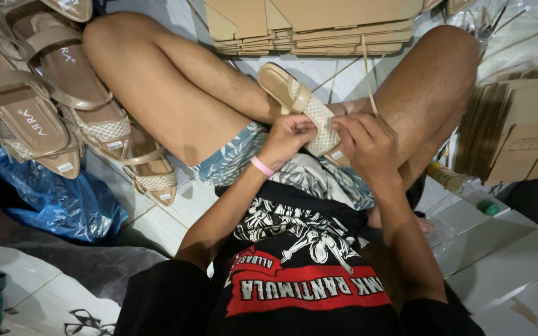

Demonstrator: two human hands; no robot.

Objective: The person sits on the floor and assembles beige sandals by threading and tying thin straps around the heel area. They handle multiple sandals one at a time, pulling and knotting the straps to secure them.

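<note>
A person sits on a pale tiled floor (157,224) with knees spread, seen from above. At the far left, a heap of beige flat sandals (45,106) with woven toe panels lies on the tiles, several overlapping. Just below them sits a crumpled blue plastic bag (57,199), and beside it a grey plastic sheet (94,261). At the top centre, between the knees, a stack of flattened brown cardboard (306,28) lies on the floor.

In the middle, over the lap, both hands meet on one beige sandal (294,93). It lies tilted, its heel end pointing up and left, its cream woven toe band under the fingers. The left hand (291,134), with a pink wristband (261,165), pinches the band between curled fingers. The right hand (368,146) closes on the band's other side, fingertips pressed to it. A thin pale strip (368,74) rises from near the right hand.

To the right, more folded brown cardboard (518,130) leans in a pile, above flat white boxes (505,261). A small bottle with a green cap (462,186) lies between them.
</note>
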